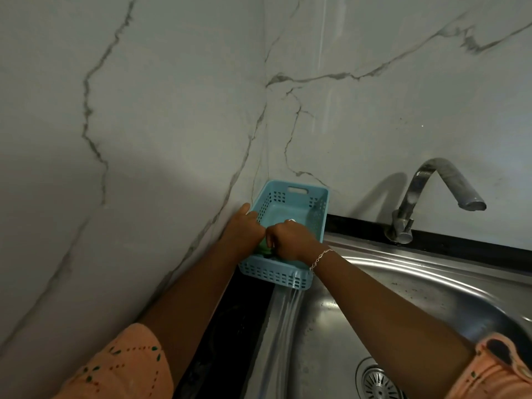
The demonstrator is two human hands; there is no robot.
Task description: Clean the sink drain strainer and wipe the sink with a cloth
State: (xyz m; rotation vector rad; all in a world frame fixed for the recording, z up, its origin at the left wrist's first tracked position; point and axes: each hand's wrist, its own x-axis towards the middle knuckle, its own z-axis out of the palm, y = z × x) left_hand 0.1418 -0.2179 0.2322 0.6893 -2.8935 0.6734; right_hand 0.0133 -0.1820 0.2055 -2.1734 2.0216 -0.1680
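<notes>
Strainer slotted steel; left hand grips perforated basket

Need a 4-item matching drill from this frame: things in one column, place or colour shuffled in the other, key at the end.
Things:
1 basket
2 faucet
3 drain strainer
4 bracelet

Place or colour:
A set in the floor of the sink
B on the right wrist
C light blue, perforated walls
D curved bare metal, with a spout

Pairs: 1-C, 2-D, 3-A, 4-B
</notes>
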